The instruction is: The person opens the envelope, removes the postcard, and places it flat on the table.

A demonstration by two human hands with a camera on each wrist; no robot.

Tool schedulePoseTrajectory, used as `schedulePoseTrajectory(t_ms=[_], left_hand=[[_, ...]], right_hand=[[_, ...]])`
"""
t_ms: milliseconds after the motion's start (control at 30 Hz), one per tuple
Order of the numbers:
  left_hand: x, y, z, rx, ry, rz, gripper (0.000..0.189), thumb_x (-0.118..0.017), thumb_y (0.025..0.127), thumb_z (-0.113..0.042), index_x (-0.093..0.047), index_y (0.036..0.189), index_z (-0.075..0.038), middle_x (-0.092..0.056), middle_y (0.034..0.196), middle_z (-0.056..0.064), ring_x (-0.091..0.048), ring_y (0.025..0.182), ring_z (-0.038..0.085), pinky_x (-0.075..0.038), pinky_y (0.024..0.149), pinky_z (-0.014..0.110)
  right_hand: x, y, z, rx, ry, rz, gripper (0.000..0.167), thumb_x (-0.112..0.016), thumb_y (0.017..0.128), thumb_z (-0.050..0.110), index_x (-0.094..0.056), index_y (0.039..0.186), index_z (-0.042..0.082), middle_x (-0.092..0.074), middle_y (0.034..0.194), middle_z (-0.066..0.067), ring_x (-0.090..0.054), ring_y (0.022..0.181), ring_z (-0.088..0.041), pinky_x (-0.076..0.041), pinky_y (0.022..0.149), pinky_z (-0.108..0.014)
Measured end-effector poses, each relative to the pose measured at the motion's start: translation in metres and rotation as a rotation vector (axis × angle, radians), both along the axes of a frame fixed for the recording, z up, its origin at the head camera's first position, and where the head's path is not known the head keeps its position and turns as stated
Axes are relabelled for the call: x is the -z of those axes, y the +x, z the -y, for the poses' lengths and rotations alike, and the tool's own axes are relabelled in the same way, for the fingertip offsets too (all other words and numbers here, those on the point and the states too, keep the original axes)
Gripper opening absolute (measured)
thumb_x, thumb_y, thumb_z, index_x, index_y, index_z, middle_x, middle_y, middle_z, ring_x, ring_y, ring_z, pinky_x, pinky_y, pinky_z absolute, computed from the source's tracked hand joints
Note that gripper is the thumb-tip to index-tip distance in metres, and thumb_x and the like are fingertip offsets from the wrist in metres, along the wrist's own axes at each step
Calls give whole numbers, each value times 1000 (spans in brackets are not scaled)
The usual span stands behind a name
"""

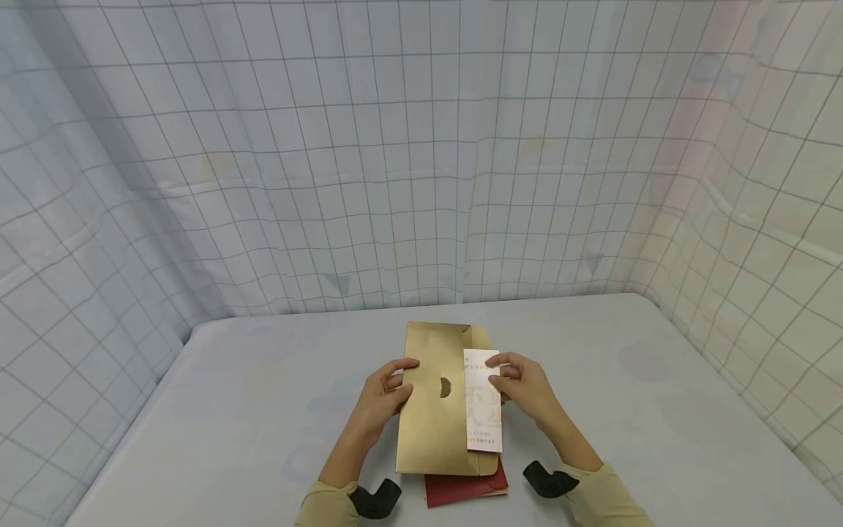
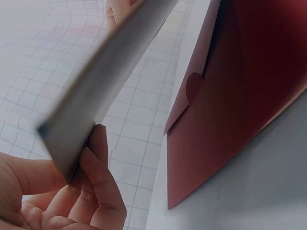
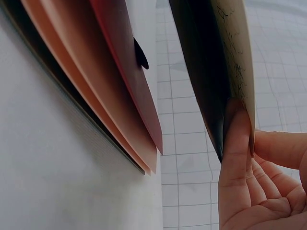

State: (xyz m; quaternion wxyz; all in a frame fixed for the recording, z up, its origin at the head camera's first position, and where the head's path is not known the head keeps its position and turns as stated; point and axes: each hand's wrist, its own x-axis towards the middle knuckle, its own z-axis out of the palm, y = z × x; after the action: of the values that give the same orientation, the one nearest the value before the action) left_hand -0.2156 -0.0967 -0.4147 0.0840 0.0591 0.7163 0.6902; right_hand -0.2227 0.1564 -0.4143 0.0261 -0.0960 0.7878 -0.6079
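Over the white desk [image 1: 593, 380], the left hand [image 1: 382, 399] pinches one gold envelope [image 1: 424, 428] by its left edge; the right hand [image 1: 525, 384] pinches one white card [image 1: 484, 413] before its right side. Below, red stationery [image 1: 461, 492] lies partly hidden, its layers uncountable. Two black wrist pieces [image 1: 377, 500] flank it; gridded curtain [image 1: 369, 146] rises on three sides.

A red envelope [image 1: 461, 491] lies toward the white table's [image 1: 263, 410] near edge. Grid-patterned curtains [image 1: 421, 161] hang beyond its far edge.
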Motion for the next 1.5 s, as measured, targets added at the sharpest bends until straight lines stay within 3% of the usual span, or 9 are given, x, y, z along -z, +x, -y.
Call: schedulePoseTrajectory(t_ms=[300, 567, 900, 1200, 1400, 1500], left_hand=[[0, 0, 0, -7, 2, -2, 39, -49, 91, 6, -50, 129, -3, -66, 107, 18, -61, 73, 7, -50, 64, 23], [0, 0, 1, -10, -3, -5, 39, -49, 91, 5, -50, 129, -4, -66, 110, 20, -60, 71, 6, -49, 63, 23], [0, -1, 2, -13, -2, -8, 39, -50, 91, 5, -50, 129, -5, -62, 83, 2, -55, 66, 6, -46, 60, 22], [2, -3, 3, -21, 2, -14, 39, -50, 90, 5, -51, 128, -5, -67, 97, 8, -59, 71, 7, -48, 62, 23], [4, -1, 6, 18, 24, -90, 37, -50, 90, 4, -52, 126, -4, -67, 92, 1, -60, 70, 5, -48, 61, 22], [3, -1, 6, 11, 14, -83, 38, -49, 90, 4, -51, 127, -4, -68, 99, 8, -61, 71, 5, -49, 62, 23]], right_hand=[[2, -1, -1, 9, -4, 2, 28, -60, 88, 2, -54, 113, -7, -57, 71, -4, -58, 59, -8, -52, 59, -23], [3, -3, -1, 22, 2, 11, 27, -59, 88, 1, -55, 113, -6, -59, 72, -4, -59, 61, -8, -53, 61, -23], [3, -3, -2, 17, -5, 1, 28, -59, 88, 2, -55, 114, -7, -56, 70, -3, -59, 62, -7, -55, 64, -24], [1, -2, -2, 37, 1, 6, 28, -60, 88, 3, -56, 113, -5, -61, 73, -6, -60, 63, -8, -55, 64, -24], [0, -2, -3, 44, 3, 7, 27, -60, 87, 3, -56, 113, -5, -58, 71, -5, -59, 62, -8, -55, 64, -24], [-1, -2, -3, 43, 9, 0, 27, -60, 87, 2, -56, 113, -5, -57, 71, -5, -57, 62, -8, -54, 63, -23]])
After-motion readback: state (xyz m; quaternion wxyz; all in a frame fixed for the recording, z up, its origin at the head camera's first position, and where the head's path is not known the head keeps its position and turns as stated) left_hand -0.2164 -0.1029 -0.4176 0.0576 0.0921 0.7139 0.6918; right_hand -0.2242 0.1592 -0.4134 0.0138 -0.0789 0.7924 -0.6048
